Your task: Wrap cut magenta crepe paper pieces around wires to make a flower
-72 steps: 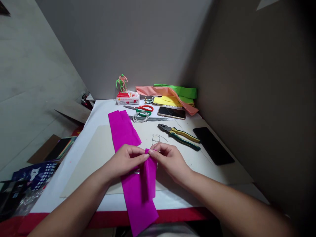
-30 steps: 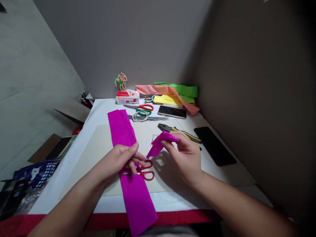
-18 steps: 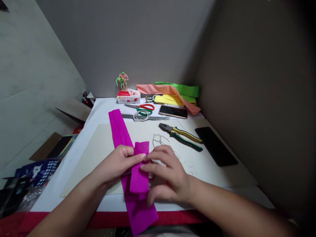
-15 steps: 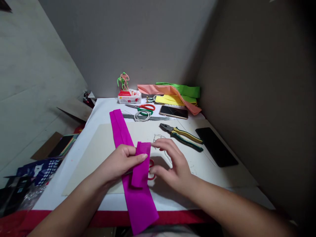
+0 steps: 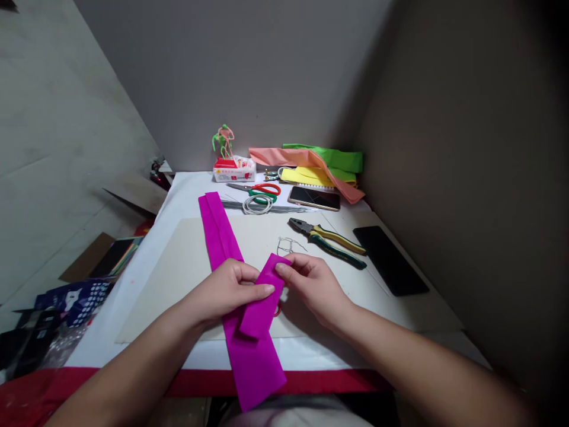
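Observation:
Between my two hands is a short folded piece of magenta crepe paper (image 5: pixel 263 305), tilted up to the right. My left hand (image 5: pixel 233 290) grips its left side with the thumb lying on top. At its upper right corner, my right hand (image 5: pixel 311 281) pinches the edge between thumb and fingers. Below it a long magenta crepe paper strip (image 5: pixel 217 231) runs down the table and over the front edge. A red loop (image 5: pixel 278 309), perhaps a scissors handle, peeks out behind the held piece; the rest is hidden. Bent thin wire (image 5: pixel 287 244) lies just beyond my right hand.
Combination pliers (image 5: pixel 329 242) and a black flat slab (image 5: pixel 391 261) lie to the right on a pale board (image 5: pixel 164 284). Farther back are red-and-green scissors (image 5: pixel 258 191), coiled wire (image 5: pixel 258 205), a phone (image 5: pixel 314 198), coloured paper strips (image 5: pixel 311 163) and a box (image 5: pixel 234 172) with wire figures.
My right hand has closed from open fingers onto the upper right corner of the magenta piece. That piece has tilted to the right, covering more of the red loop.

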Action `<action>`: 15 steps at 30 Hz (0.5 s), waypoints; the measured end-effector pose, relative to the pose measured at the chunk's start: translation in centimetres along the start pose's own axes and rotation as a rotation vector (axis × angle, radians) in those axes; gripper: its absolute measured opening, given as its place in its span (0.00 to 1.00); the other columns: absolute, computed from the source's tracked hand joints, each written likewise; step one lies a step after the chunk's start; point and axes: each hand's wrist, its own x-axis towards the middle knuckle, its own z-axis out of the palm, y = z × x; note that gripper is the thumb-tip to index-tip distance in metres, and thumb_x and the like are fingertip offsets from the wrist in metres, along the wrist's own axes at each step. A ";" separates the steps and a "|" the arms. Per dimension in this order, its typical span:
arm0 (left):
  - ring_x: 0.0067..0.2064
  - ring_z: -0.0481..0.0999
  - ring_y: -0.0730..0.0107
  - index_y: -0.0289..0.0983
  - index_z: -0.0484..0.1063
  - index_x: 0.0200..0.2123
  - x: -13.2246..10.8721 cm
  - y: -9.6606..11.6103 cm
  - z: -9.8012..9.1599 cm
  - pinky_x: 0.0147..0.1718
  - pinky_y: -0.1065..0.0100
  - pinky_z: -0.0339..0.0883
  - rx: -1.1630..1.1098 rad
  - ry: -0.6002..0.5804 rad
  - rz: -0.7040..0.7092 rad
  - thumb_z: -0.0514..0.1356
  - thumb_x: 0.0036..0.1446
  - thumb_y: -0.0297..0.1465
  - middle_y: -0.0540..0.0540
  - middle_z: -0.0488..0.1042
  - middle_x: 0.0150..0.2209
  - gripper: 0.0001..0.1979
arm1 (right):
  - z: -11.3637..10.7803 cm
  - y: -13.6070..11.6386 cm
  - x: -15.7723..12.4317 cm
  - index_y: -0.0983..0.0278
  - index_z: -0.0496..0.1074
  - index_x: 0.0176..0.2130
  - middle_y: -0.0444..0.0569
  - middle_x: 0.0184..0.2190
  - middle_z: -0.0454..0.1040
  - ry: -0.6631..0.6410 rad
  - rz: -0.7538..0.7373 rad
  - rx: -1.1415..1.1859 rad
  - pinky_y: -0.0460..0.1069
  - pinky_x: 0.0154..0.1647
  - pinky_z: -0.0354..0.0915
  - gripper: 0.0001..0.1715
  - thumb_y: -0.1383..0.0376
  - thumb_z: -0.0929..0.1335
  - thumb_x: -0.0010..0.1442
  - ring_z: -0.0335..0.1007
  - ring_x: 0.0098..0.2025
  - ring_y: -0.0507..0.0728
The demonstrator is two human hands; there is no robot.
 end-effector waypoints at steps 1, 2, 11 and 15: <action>0.23 0.75 0.76 0.33 0.80 0.26 0.0 -0.1 0.0 0.23 0.76 0.63 0.005 0.002 0.002 0.68 0.52 0.33 0.47 0.81 0.24 0.08 | 0.0 0.0 0.0 0.65 0.75 0.31 0.44 0.25 0.74 -0.025 0.013 0.007 0.47 0.29 0.65 0.14 0.58 0.76 0.49 0.67 0.26 0.50; 0.23 0.75 0.75 0.33 0.80 0.26 0.1 -0.1 -0.1 0.23 0.76 0.63 0.014 0.007 0.002 0.68 0.52 0.34 0.46 0.81 0.25 0.09 | 0.0 0.0 0.0 0.65 0.74 0.32 0.44 0.26 0.75 -0.049 0.030 0.011 0.47 0.30 0.65 0.15 0.60 0.77 0.47 0.68 0.26 0.50; 0.30 0.80 0.65 0.30 0.80 0.35 0.4 -0.5 -0.3 0.29 0.71 0.69 -0.006 0.069 0.045 0.69 0.50 0.35 0.38 0.82 0.32 0.13 | 0.2 0.0 -0.1 0.65 0.75 0.36 0.44 0.30 0.75 -0.127 0.031 -0.024 0.48 0.35 0.66 0.19 0.64 0.78 0.43 0.69 0.30 0.50; 0.30 0.80 0.64 0.30 0.80 0.34 0.3 -0.4 -0.2 0.30 0.69 0.70 -0.061 0.097 0.050 0.69 0.50 0.35 0.39 0.82 0.32 0.13 | 0.0 0.2 0.1 0.65 0.76 0.31 0.44 0.26 0.75 -0.034 0.002 0.008 0.49 0.34 0.65 0.13 0.62 0.77 0.46 0.68 0.28 0.51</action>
